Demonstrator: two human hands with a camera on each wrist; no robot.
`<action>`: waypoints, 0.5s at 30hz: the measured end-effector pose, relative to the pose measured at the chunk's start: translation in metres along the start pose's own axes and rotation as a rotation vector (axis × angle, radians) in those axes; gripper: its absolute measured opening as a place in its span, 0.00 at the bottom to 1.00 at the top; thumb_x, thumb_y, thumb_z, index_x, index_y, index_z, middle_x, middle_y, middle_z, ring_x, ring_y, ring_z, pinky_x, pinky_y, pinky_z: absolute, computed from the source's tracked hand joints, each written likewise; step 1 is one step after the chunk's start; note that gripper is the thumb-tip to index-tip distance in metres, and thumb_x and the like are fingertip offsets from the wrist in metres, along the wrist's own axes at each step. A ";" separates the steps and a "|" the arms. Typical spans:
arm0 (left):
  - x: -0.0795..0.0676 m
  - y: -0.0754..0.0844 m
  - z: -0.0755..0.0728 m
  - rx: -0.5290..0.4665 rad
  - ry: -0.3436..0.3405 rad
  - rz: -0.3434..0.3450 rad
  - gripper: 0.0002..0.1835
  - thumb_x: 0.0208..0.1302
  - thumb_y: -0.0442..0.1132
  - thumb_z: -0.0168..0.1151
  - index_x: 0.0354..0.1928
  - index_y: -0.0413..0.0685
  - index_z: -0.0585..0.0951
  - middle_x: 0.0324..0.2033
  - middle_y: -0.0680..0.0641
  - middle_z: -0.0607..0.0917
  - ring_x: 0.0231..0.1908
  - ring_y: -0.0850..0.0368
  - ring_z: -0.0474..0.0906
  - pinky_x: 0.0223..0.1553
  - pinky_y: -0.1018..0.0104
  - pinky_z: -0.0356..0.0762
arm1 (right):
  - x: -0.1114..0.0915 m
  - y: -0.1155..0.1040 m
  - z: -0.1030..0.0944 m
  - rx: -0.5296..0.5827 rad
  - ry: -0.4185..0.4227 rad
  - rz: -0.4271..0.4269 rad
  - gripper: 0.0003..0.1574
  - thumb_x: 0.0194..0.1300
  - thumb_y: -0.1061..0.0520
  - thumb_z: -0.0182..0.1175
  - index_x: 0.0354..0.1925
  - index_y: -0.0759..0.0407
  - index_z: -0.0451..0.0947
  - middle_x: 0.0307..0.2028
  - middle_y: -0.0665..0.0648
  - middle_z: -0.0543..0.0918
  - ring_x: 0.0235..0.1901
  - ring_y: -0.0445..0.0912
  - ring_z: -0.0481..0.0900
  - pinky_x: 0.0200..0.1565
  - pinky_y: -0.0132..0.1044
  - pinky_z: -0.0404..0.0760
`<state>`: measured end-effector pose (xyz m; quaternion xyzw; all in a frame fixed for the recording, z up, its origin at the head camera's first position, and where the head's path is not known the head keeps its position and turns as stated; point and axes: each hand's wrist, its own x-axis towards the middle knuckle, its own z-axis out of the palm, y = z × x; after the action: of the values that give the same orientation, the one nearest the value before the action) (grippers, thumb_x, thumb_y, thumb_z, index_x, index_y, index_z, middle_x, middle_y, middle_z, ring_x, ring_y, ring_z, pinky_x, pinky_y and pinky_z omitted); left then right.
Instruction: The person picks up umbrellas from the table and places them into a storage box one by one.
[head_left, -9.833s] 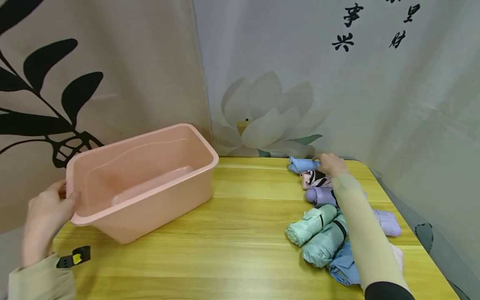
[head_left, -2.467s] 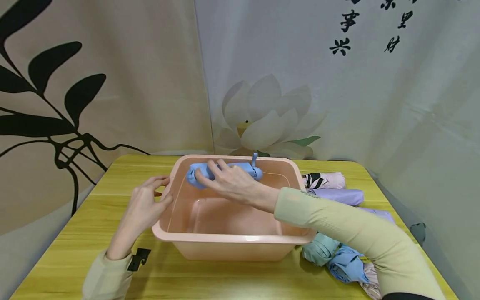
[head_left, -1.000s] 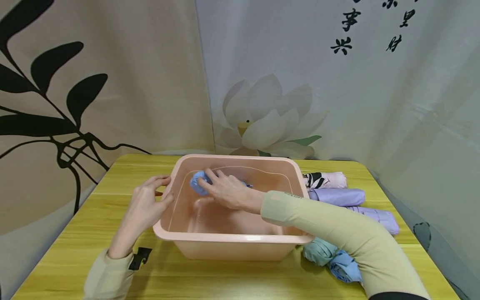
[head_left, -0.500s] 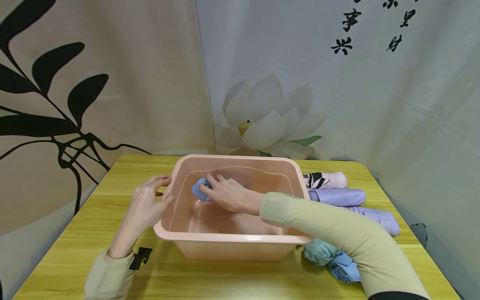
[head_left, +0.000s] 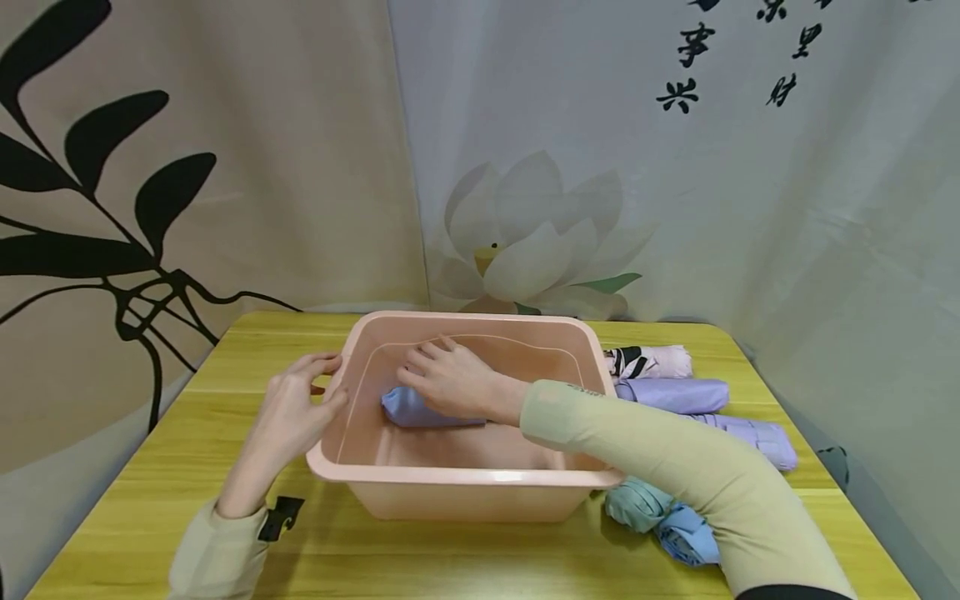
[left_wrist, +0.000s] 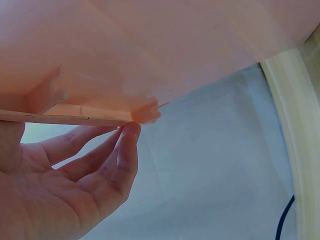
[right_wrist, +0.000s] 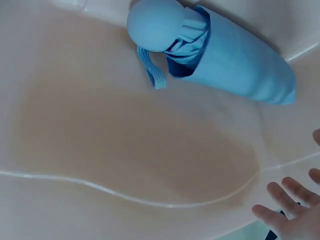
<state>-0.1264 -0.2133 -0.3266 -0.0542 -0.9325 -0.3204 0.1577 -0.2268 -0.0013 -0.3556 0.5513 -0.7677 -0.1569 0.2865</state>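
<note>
A pink plastic tub (head_left: 468, 475) stands in the middle of the table. My left hand (head_left: 300, 408) holds the tub's left rim; in the left wrist view its curled fingertips touch the rim, with the thumb tip hidden. Inside, a folded blue umbrella (head_left: 427, 410) lies lengthwise on the floor near the left end. Its round handle and wrist strap show in the right wrist view, where the umbrella (right_wrist: 240, 60) is apart from any finger. Above it, within the tub, my right hand (head_left: 457, 379) has its fingers loosely spread and holds nothing.
Right of the tub lie more folded umbrellas: a black-and-white patterned one (head_left: 652, 362), a purple one (head_left: 675, 394), a lilac one (head_left: 753, 439), a green one (head_left: 640, 504) and a blue one (head_left: 686, 533). My right sleeve hides part of the pile. A curtain (head_left: 300, 167) hangs behind the table.
The tub came from the left to the middle. My right hand carried the blue umbrella from the far right into it, lowered it and let go. My left hand stayed on the rim.
</note>
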 end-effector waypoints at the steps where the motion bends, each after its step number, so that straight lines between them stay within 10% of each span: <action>1: 0.000 0.000 0.000 0.001 0.001 0.000 0.23 0.58 0.32 0.59 0.55 0.27 0.75 0.54 0.30 0.77 0.42 0.35 0.81 0.39 0.49 0.84 | 0.000 0.002 -0.001 0.013 0.000 0.004 0.15 0.71 0.51 0.46 0.53 0.48 0.72 0.52 0.52 0.77 0.49 0.48 0.76 0.51 0.43 0.79; 15: 0.001 -0.002 0.002 -0.013 0.017 0.005 0.22 0.57 0.31 0.59 0.55 0.27 0.76 0.52 0.30 0.79 0.40 0.36 0.82 0.37 0.50 0.84 | 0.000 0.030 -0.049 0.195 -0.148 0.072 0.33 0.67 0.39 0.50 0.66 0.49 0.66 0.66 0.55 0.70 0.67 0.50 0.67 0.68 0.59 0.62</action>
<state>-0.1279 -0.2137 -0.3287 -0.0551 -0.9289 -0.3264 0.1660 -0.2196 0.0123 -0.3008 0.5357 -0.8175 -0.1115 0.1796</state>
